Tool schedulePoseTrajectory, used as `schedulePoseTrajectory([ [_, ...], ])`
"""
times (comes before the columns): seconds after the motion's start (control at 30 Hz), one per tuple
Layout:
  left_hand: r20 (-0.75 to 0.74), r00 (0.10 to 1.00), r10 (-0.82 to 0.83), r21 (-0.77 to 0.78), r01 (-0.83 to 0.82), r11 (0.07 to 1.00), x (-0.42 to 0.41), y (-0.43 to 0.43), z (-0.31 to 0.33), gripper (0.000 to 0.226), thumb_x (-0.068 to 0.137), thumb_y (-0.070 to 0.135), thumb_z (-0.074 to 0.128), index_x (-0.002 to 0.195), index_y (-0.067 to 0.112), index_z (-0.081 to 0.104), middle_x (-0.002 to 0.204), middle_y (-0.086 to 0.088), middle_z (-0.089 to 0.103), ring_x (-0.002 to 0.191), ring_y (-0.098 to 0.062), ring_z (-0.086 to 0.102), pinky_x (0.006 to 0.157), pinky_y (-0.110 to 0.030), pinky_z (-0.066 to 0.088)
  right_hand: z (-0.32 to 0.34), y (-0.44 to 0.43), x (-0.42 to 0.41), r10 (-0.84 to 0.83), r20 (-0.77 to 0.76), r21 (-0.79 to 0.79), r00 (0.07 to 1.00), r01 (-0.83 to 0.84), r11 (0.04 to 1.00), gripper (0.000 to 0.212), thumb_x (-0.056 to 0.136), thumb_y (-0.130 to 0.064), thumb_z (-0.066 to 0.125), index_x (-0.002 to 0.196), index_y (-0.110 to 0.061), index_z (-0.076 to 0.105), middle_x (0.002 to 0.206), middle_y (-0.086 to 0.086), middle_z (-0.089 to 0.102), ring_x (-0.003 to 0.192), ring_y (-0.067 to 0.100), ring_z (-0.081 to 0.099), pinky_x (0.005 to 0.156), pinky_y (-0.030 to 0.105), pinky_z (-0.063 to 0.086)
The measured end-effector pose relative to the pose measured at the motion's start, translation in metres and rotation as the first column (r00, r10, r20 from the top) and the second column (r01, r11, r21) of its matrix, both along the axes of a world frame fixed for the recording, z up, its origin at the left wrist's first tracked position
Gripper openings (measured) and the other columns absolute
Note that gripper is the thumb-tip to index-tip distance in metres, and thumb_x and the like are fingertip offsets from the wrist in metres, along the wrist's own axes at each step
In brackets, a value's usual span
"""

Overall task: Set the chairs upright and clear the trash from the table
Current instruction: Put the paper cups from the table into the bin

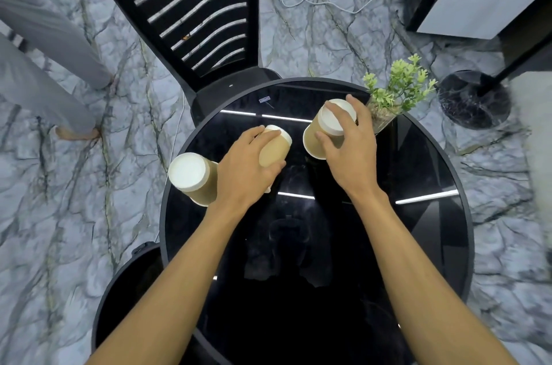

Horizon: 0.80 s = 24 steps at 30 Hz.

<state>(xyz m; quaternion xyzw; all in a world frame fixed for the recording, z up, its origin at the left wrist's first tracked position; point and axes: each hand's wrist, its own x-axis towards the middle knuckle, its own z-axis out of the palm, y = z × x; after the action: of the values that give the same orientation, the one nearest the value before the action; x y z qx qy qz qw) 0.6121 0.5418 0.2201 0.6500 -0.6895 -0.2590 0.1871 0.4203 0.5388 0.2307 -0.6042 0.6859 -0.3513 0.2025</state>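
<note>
Head view: hands (248, 167) (351, 152) grip cups (274, 152) (313, 140).

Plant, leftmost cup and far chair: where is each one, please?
Plant (400, 87): head view, green leaves.
Leftmost cup (188, 170): head view, white top end.
Far chair (215, 102): head view, black seat.

The round, glossy black glass table (433, 245) carries thin white streaks of reflected light. Three tan paper cups have white ends: the nine o'clock cup (191, 175), the centre cup (273, 152) and the one o'clock cup (313, 137). At two o'clock, the small leafy plant (400, 87) is light green. At twelve, the slatted plastic chair (185, 6) is black. The stone floor (328, 45) is pale grey with dark branching veins.
</note>
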Motion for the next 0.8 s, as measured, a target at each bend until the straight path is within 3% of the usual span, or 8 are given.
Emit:
schedulePoseTrajectory([
  [0.13, -0.026, 1.000, -0.002, -0.003, 0.001, 1.000, 0.004, 0.027, 0.008, 0.056, 0.082, 0.043, 0.069, 0.135, 0.041, 0.052, 0.147, 0.019, 0.042, 0.133, -0.006, 0.042, 0.095, -0.032, 0.043, 0.013, 0.029, 0.001, 0.022, 0.013, -0.003, 1.000, -0.022, 1.000, 0.049, 0.086, -0.017, 0.071, 0.132, -0.027, 0.057, 0.153, 0.005, 0.034, 0.139, 0.019, 0.033, 0.108, 0.022, 0.027],
  [0.3, -0.017, 1.000, 0.004, -0.030, -0.004, 1.000, 0.011, 0.077, 0.027, 0.055, 0.084, 0.042, 0.068, 0.136, 0.040, 0.051, 0.147, 0.019, 0.042, 0.133, -0.002, 0.040, 0.090, -0.025, 0.037, 0.030, 0.074, 0.009, 0.080, 0.024, -0.011, 0.996, -0.080, 0.997, 0.049, 0.085, -0.019, 0.073, 0.131, -0.028, 0.057, 0.151, 0.003, 0.036, 0.137, 0.017, 0.036, 0.109, 0.027, 0.032],
  [0.47, -0.009, 0.998, 0.063, -0.042, -0.063, 0.997, 0.036, 0.137, 0.038, 0.055, 0.082, 0.044, 0.067, 0.135, 0.043, 0.051, 0.145, 0.022, 0.042, 0.130, -0.005, 0.044, 0.094, -0.037, 0.046, 0.043, 0.118, 0.037, 0.166, 0.030, -0.011, 0.986, -0.166, 0.986, 0.050, 0.084, -0.020, 0.073, 0.130, -0.030, 0.057, 0.149, -0.001, 0.037, 0.135, 0.016, 0.039, 0.105, 0.025, 0.033],
  [0.73, 0.039, 0.962, 0.269, -0.046, -0.267, 0.963, 0.128, 0.229, 0.043, 0.052, 0.083, 0.047, 0.066, 0.133, 0.042, 0.053, 0.145, 0.020, 0.044, 0.126, -0.007, 0.048, 0.091, -0.037, 0.049, 0.051, 0.171, 0.131, 0.416, 0.106, -0.020, 0.903, -0.417, 0.909, 0.050, 0.083, -0.023, 0.073, 0.130, -0.030, 0.057, 0.148, -0.004, 0.038, 0.130, 0.005, 0.036, 0.102, 0.017, 0.030],
  [0.8, 0.056, 0.938, 0.341, -0.047, -0.339, 0.940, 0.154, 0.249, 0.042, 0.051, 0.082, 0.051, 0.063, 0.131, 0.042, 0.055, 0.142, 0.021, 0.046, 0.123, -0.008, 0.052, 0.088, -0.036, 0.050, 0.051, 0.180, 0.159, 0.475, 0.127, -0.026, 0.871, -0.476, 0.879, 0.049, 0.083, -0.024, 0.073, 0.129, -0.031, 0.057, 0.146, -0.004, 0.040, 0.130, 0.007, 0.039, 0.105, 0.022, 0.036],
])
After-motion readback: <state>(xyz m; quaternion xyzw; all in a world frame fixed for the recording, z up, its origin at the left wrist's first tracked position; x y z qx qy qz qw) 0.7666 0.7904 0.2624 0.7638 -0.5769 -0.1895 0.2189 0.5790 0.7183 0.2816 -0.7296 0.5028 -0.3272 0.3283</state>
